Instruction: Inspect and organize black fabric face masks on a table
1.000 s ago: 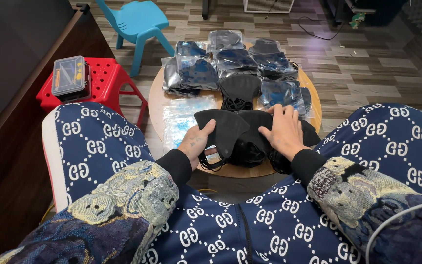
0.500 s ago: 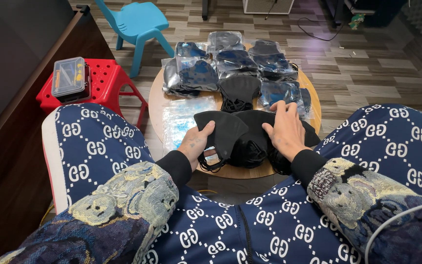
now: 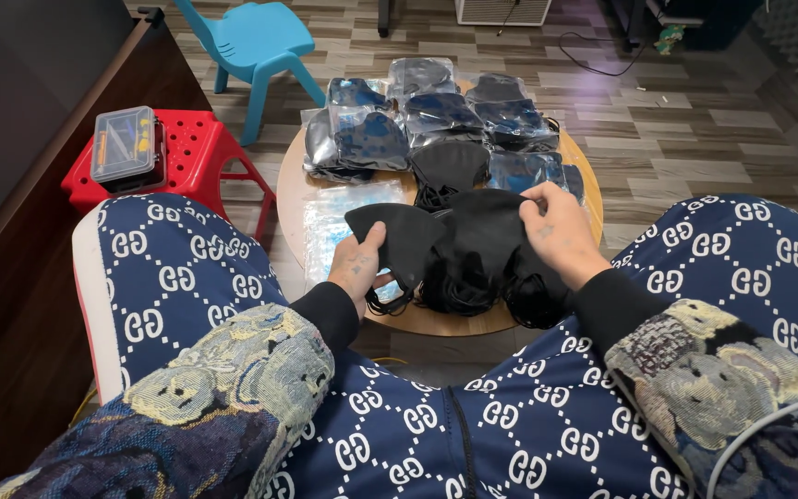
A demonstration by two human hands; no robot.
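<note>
Wood-plank flooring surrounds a small round tabletop (image 3: 293,199) stacked at its far side with clear bagged masks (image 3: 436,115). Near its front edge lies a pile of loose black face masks (image 3: 473,249). Left hand (image 3: 359,268) has its fingers closed on one mask's flap; right hand (image 3: 556,231) pinches the pile's upper edge between thumb and fingers. The masks look light, limp and non-fragile, with tangle-prone ear loops; the fabric edge seems the better place to hold.
</note>
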